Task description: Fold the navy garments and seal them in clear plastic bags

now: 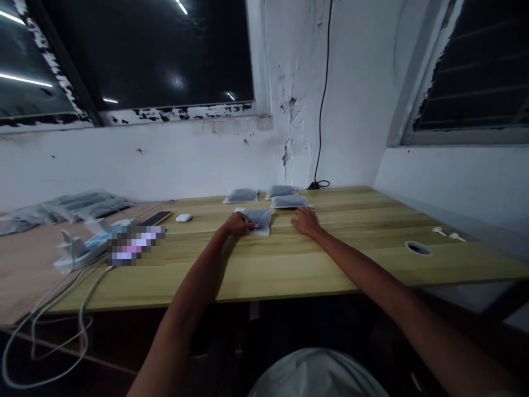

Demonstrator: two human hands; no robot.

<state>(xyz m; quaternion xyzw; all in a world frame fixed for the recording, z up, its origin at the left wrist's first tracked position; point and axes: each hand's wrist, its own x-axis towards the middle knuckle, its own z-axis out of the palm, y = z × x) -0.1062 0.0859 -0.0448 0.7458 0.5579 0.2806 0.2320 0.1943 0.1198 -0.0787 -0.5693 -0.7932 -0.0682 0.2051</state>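
Observation:
Several flat, frosted plastic packets with dark grey contents lie on the wooden table. The nearest packet (261, 219) is held at its left side by my left hand (237, 223), thumb across the top and fingers curled at the edge. Behind it, to the right, lies another packet (289, 202). My right hand (306, 220) rests at that packet's near right corner, fingers apart; whether they touch it I cannot tell. Two more lie farther back: a left packet (242, 195) and a right packet (281, 191), partly behind the one in front.
At left are a power strip (85, 255) with cables, a dark phone (156, 219), a white earphone case (183, 218) and a pile of similar packets (68, 209). Two keys (448, 234) lie right, beyond a round cable hole (419, 248). A black cord (321, 121) hangs down the wall.

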